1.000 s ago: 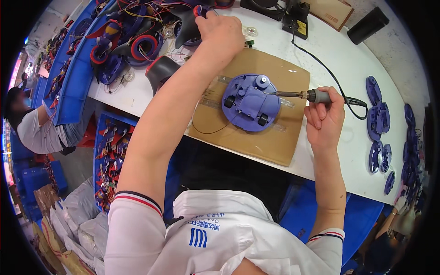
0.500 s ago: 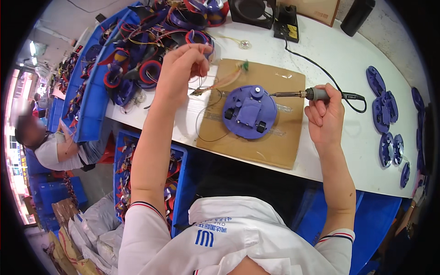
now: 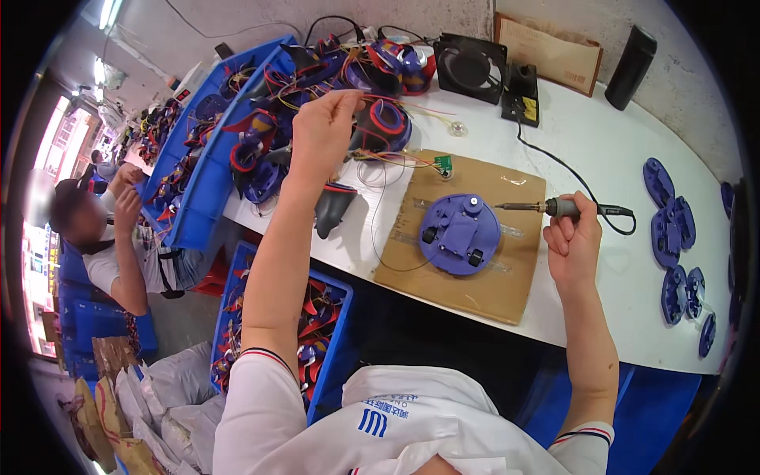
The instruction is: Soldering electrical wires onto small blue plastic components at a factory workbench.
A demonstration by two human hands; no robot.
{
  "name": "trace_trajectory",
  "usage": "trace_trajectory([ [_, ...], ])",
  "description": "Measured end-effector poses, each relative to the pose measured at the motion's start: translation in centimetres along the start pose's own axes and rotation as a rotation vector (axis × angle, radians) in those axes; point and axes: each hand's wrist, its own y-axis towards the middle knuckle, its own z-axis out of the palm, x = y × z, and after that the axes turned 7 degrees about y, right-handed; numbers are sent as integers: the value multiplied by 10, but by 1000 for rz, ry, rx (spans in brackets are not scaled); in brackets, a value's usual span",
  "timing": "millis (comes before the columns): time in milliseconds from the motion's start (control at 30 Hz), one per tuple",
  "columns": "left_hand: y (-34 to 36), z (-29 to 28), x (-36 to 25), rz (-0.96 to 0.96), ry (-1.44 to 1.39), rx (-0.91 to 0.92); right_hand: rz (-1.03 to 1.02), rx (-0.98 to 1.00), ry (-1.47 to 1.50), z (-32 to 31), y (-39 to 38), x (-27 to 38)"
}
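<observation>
Left hand [image 3: 321,131] raised over bench [image 3: 602,150], grip pinched on thin wires [image 3: 396,158]. Right hand [image 3: 574,241] fisted around soldering iron [image 3: 554,207], tip just beside blue round part [image 3: 459,233] on cardboard [image 3: 491,285].

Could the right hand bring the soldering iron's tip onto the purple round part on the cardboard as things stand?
Probably yes. The right hand holds the soldering iron with its tip just right of the purple round part, and nothing lies between them on the cardboard sheet.
</observation>
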Motion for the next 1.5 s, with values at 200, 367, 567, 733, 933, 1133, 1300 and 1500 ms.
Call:
trace_trajectory([
  [200,49,-11,-14,-159,-286,97,0,-12,-7,-4,3,2],
  [367,86,-27,-19,-167,-966,543,17,-6,-6,-4,2,2],
  [567,114,-22,-44,-102,-889,209,31,-34,-9,0,2,2],
  [733,78,7,-56,-173,-1071,352,20,-20,-10,2,-1,3],
  [933,-23,39,-33,-370,-877,577,30,-67,-30,0,3,1],
  [1133,-98,45,-12,-312,-404,480,44,-13,-78,-11,7,-4],
  [1300,-130,55,-6,-67,-182,261,35,1,-117,-10,7,-13],
  [1500,-140,69,4,101,-17,146,43,-7,-163,-12,9,-19],
])
